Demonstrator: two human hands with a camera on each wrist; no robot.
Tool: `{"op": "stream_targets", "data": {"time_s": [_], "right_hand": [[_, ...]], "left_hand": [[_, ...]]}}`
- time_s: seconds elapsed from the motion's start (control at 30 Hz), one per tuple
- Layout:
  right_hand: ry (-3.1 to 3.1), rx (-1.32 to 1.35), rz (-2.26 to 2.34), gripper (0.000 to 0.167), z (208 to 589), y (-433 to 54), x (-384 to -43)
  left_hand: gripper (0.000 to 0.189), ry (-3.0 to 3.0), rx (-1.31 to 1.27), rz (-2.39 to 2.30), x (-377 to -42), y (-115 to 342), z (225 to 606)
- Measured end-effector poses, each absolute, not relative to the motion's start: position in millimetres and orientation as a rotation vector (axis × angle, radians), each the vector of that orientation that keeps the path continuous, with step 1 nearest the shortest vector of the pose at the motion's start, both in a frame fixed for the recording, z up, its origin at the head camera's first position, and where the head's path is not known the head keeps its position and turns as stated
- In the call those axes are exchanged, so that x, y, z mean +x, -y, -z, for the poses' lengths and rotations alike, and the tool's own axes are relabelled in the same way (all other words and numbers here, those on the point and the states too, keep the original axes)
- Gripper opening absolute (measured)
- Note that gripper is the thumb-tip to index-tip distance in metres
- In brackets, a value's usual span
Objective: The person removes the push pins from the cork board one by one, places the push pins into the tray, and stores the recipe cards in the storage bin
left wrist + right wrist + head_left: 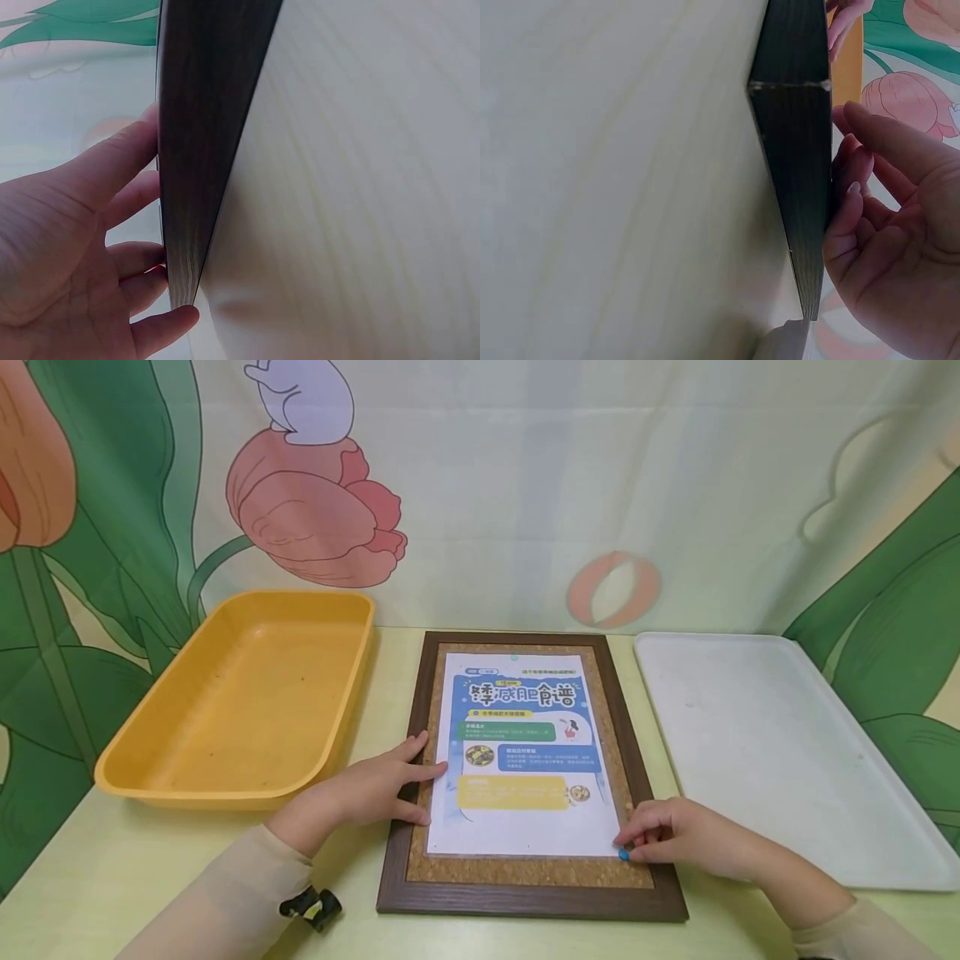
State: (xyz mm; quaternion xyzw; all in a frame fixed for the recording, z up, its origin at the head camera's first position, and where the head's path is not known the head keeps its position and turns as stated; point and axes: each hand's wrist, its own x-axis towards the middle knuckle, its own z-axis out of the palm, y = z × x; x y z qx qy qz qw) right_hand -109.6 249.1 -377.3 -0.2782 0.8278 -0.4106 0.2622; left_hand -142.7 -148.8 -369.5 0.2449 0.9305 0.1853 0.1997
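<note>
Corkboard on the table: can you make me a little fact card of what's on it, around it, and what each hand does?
Corkboard: brown-framed, flat on the table
On it: printed sheet
Left hand: rests on the corkboard's left side, reaching the sheet's edge
Right hand: pinches a small blue thing at the sheet's lower right corner
To its left: yellow tray
To its right: white tray

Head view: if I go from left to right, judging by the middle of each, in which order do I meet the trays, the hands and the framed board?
Yellow tray → left hand → framed cork board → right hand → white tray.
</note>
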Motion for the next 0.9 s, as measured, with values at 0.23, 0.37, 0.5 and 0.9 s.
{"op": "stream_targets", "data": {"time_s": [0.23, 0.37, 0.5, 0.9], "right_hand": [[-2.269, -0.881, 1.118, 0.015, 378.3, -249.8, -107.7], [-2.32, -0.876, 1.076, 0.017, 377.6, -249.1, -107.1], [-2.346, -0.875, 1.038, 0.017, 377.6, -249.5, -106.7], [-2.344, -1.012, 1.032, 0.01, 378.1, -249.9, -108.0]], "left_hand": [[0.072, -2.597, 0.687, -0.517, -141.5, 148.8, 368.6], [0.072, -2.598, 0.696, -0.523, -141.7, 149.3, 368.3], [0.072, -2.597, 0.693, -0.524, -142.2, 149.1, 368.8], [0.072, -2.593, 0.7, -0.528, -141.8, 149.9, 368.7]]}}
